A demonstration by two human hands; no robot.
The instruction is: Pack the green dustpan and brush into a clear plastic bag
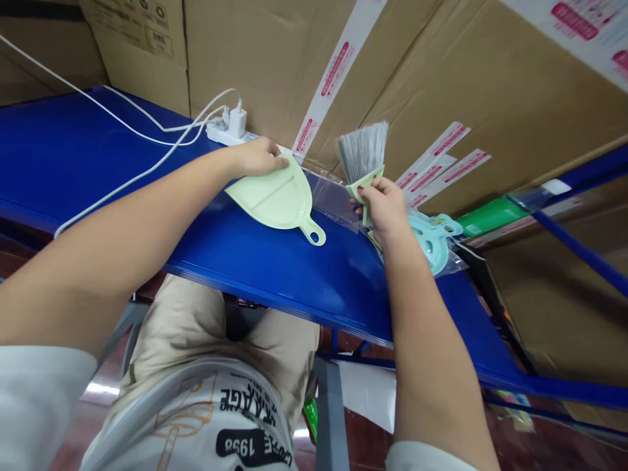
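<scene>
My left hand [260, 157] is closed on the upper edge of a pale green dustpan [279, 196], whose looped handle points down and to the right over the blue shelf. In my right hand [385, 206] is a small hand brush [364, 157] with grey bristles and a pale green head. Its bristles point up, and my fingers wrap round it just below them. Right of my right wrist lies a light blue plastic piece [434, 239] with a looped handle, partly in clear wrapping and partly hidden by my arm.
A white power strip [223, 134] with a plugged-in charger [238, 122] and trailing white cables stands behind my left hand. Taped cardboard boxes [275, 59] rise along the back. A clear plastic bag [336, 196] lies between my hands. A green packet [495, 216] is at right, by the blue frame bar [583, 252].
</scene>
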